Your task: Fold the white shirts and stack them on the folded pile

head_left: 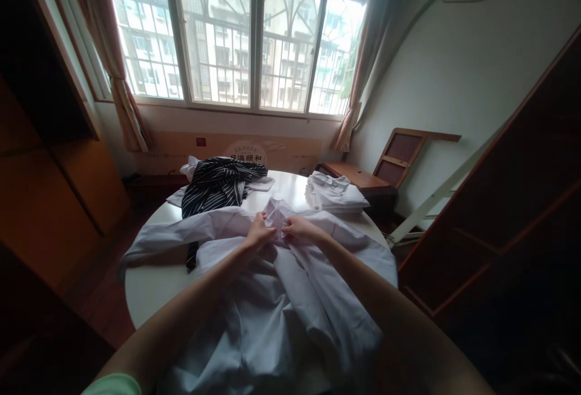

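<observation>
A white long-sleeved shirt [254,316] lies spread over the round white table, its collar [276,206] toward the window and its lower part hanging over the near edge. One sleeve stretches out to the left. My left hand [261,230] is closed on the left side of the shirt front, just below the collar. Opposite it, my right hand [297,228] pinches the other side of the front. Only a small gap separates the two hands. Any button between the fingers is too small to make out.
Behind the shirt, a black-and-white striped garment [218,183] lies heaped on white cloth at the table's [145,298] left. Folded white shirts [336,192] are stacked at the back right. A wooden chair [399,156] and a dark wooden panel [494,219] stand to the right.
</observation>
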Demonstrator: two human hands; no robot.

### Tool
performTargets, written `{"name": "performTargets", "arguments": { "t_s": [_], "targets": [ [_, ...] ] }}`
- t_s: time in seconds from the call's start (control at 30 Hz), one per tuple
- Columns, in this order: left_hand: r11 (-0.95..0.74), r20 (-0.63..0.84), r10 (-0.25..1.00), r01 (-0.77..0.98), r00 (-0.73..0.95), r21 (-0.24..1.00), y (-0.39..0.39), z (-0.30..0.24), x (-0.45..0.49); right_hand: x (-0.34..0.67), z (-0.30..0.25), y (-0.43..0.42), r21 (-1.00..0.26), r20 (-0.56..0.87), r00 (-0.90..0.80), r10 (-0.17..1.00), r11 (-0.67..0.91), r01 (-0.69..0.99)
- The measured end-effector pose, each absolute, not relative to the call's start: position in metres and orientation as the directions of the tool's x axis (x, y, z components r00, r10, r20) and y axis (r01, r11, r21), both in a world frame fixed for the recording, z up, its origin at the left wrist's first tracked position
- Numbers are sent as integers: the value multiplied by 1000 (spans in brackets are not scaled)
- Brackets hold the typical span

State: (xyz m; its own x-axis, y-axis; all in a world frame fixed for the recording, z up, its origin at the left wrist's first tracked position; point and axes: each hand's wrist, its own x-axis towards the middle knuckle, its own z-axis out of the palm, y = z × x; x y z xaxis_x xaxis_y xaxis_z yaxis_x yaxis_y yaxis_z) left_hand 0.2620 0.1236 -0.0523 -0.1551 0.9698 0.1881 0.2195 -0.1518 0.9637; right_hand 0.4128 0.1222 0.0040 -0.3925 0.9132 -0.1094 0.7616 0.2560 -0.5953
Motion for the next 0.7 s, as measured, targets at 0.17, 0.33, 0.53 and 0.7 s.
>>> {"name": "performTargets", "arguments": {
  "t_s": [0.17,0.33,0.53,0.7],
  "targets": [
    [-89,164,915,213,-369,973,123,-68,266,392,2,123,-435,237,-61,970,162,886],
    [-149,149,939,24,-309,989,120,-68,264,377,-26,129,-677,322,99,942,156,719],
    [-217,233,906,84,-354,973,113,-63,262,378,-50,128,-785,311,64,948,218,580],
    [-244,280,899,146,-337,959,107,-59,260,379,-46,114,-730,353,34,935,252,635]
  ]
}}
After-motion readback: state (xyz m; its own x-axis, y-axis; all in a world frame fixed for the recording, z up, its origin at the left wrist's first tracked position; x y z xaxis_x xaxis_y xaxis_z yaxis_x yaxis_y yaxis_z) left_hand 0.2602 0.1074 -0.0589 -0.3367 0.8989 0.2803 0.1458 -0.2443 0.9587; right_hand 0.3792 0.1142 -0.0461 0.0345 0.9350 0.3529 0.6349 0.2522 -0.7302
